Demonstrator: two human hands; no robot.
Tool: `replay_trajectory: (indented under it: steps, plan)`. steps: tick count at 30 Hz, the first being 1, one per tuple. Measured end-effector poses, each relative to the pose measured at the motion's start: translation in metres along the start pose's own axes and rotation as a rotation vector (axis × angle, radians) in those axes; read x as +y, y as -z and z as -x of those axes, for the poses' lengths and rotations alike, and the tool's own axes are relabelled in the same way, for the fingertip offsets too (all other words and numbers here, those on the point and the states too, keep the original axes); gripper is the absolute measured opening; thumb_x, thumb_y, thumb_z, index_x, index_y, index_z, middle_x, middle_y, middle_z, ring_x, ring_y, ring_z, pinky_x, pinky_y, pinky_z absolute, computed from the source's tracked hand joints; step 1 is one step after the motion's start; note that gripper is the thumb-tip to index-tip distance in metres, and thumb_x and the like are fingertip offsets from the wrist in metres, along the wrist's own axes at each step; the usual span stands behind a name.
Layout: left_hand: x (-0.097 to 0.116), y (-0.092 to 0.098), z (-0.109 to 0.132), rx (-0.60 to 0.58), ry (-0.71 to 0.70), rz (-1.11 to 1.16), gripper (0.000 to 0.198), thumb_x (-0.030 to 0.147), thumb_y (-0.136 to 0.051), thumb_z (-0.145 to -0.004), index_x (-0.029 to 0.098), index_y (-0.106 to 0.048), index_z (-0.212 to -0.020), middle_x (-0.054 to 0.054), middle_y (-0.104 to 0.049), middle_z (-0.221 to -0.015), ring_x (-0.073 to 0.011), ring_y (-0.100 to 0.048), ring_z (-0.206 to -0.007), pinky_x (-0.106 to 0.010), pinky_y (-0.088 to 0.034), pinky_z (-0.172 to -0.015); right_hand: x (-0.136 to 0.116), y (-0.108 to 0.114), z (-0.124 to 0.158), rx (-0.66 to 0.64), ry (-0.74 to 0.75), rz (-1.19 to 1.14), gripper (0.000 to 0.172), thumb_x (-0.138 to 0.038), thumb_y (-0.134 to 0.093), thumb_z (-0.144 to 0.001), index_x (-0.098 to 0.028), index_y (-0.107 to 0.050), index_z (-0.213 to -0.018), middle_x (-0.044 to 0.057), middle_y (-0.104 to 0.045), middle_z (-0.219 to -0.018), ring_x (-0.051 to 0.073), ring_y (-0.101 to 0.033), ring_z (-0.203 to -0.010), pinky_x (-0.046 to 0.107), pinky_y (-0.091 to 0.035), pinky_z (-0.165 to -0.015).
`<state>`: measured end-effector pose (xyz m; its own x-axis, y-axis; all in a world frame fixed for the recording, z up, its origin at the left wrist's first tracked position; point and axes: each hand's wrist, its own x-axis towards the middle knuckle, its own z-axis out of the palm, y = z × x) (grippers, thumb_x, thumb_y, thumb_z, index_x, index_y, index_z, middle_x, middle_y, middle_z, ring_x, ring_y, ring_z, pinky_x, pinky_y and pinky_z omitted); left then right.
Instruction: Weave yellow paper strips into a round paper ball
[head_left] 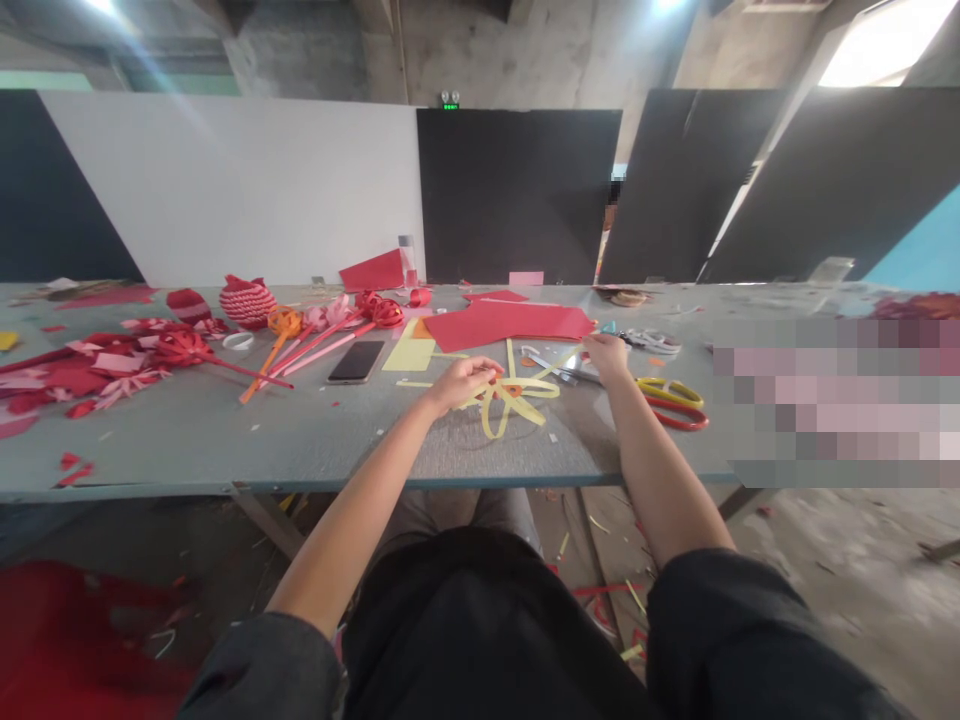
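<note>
Yellow strips (531, 411) could tear if the right hand (607, 356), pinching one end, tugs against the left hand (463, 382) gripping their orange centre (514, 391).

The right hand (606, 355) hides part of the scissors (652, 401); the left hand (459, 384) covers some yellow paper strips (529, 410). On the right, a pixelated patch (840, 405) is unreadable; near left, a red object (64, 640) is cut off.

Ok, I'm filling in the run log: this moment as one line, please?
left hand: holding paper flower | right hand: pinching yellow strip | phone: on table
</note>
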<state>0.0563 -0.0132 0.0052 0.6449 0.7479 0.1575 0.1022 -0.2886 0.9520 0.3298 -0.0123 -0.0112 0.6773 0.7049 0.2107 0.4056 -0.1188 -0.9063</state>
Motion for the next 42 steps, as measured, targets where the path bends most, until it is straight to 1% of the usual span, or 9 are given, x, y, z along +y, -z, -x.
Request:
replay_trajectory:
  steps: [3,5,8,14,20,24,29,32,42]
  plan:
    - [-0.001,0.001,0.000,0.008,-0.012,0.000,0.014,0.022,-0.047,-0.083,0.016,-0.056,-0.093,-0.003,-0.061,-0.079,-0.0116,-0.061,-0.064,-0.021,-0.045,-0.054,-0.006,-0.003,0.003,0.121,0.109,-0.072,0.017,-0.030,-0.057,-0.069,-0.016,-0.062,-0.078,0.002,-0.062,-0.072,0.015,-0.060,-0.067,0.024,-0.044,-0.057]
    - [-0.003,0.001,0.000,0.025,-0.036,0.015,0.015,0.020,-0.047,-0.083,0.018,-0.054,-0.096,-0.003,-0.062,-0.082,-0.0126,-0.062,-0.068,-0.023,-0.047,-0.058,-0.014,-0.008,0.010,0.129,0.228,-0.228,0.020,-0.027,-0.060,-0.065,-0.015,-0.060,-0.081,0.001,-0.062,-0.071,0.015,-0.060,-0.068,0.025,-0.046,-0.063]
    - [-0.006,0.002,-0.003,0.118,-0.117,0.027,0.018,0.011,-0.048,-0.078,0.017,-0.053,-0.094,-0.004,-0.064,-0.089,-0.0126,-0.062,-0.079,-0.026,-0.048,-0.070,-0.027,-0.019,0.029,-0.049,0.386,-0.432,0.035,-0.023,-0.064,-0.059,-0.015,-0.055,-0.092,-0.001,-0.061,-0.069,0.013,-0.059,-0.065,0.027,-0.047,-0.064]
    - [-0.013,0.008,-0.010,0.274,-0.143,-0.085,0.014,0.004,-0.043,-0.069,0.014,-0.053,-0.066,-0.003,-0.064,-0.080,-0.0135,-0.060,-0.083,-0.027,-0.046,-0.077,-0.038,-0.040,0.065,-0.422,0.499,-0.387,0.045,-0.028,-0.068,-0.059,-0.018,-0.054,-0.100,-0.001,-0.061,-0.070,0.014,-0.060,-0.065,0.029,-0.048,-0.064]
    - [-0.015,0.008,-0.010,0.275,-0.149,-0.447,0.022,0.009,-0.039,-0.069,0.014,-0.060,-0.063,-0.003,-0.064,-0.070,-0.0142,-0.058,-0.069,-0.026,-0.044,-0.068,-0.041,-0.048,0.078,-0.525,0.606,-0.262,0.021,-0.033,-0.063,-0.065,-0.017,-0.060,-0.077,0.002,-0.063,-0.072,0.014,-0.060,-0.063,0.025,-0.046,-0.057]
    - [-0.015,0.004,-0.008,0.230,-0.198,-0.687,0.021,0.011,-0.043,-0.070,0.015,-0.062,-0.062,-0.003,-0.063,-0.067,-0.0154,-0.057,-0.068,-0.026,-0.042,-0.065,-0.042,-0.049,0.082,-0.522,0.691,-0.131,0.020,-0.034,-0.053,-0.074,-0.017,-0.063,-0.076,0.002,-0.064,-0.066,0.013,-0.058,-0.058,0.023,-0.043,-0.054]
    - [-0.018,0.004,-0.007,0.293,-0.347,-0.865,0.017,0.014,-0.050,-0.072,0.015,-0.057,-0.057,-0.004,-0.059,-0.066,-0.0150,-0.054,-0.066,-0.026,-0.041,-0.065,-0.039,-0.049,0.081,-0.409,0.864,0.079,0.018,-0.027,-0.052,-0.077,-0.018,-0.067,-0.074,0.004,-0.067,-0.073,0.014,-0.058,-0.065,0.024,-0.042,-0.061]
    - [-0.019,0.007,-0.008,0.311,-0.395,-0.885,0.014,0.015,-0.051,-0.075,0.015,-0.059,-0.063,-0.005,-0.060,-0.072,-0.0155,-0.055,-0.071,-0.027,-0.043,-0.069,-0.037,-0.050,0.079,-0.404,0.940,0.159,0.019,-0.024,-0.049,-0.078,-0.019,-0.067,-0.078,0.004,-0.068,-0.078,0.015,-0.058,-0.070,0.024,-0.040,-0.063]
    - [-0.020,0.007,-0.008,0.302,-0.446,-0.858,0.012,0.014,-0.052,-0.077,0.015,-0.062,-0.071,-0.006,-0.061,-0.081,-0.0165,-0.057,-0.077,-0.030,-0.044,-0.076,-0.038,-0.051,0.085,-0.415,0.988,0.176,0.013,-0.020,-0.053,-0.076,-0.019,-0.066,-0.077,0.004,-0.066,-0.078,0.015,-0.056,-0.071,0.024,-0.039,-0.064]
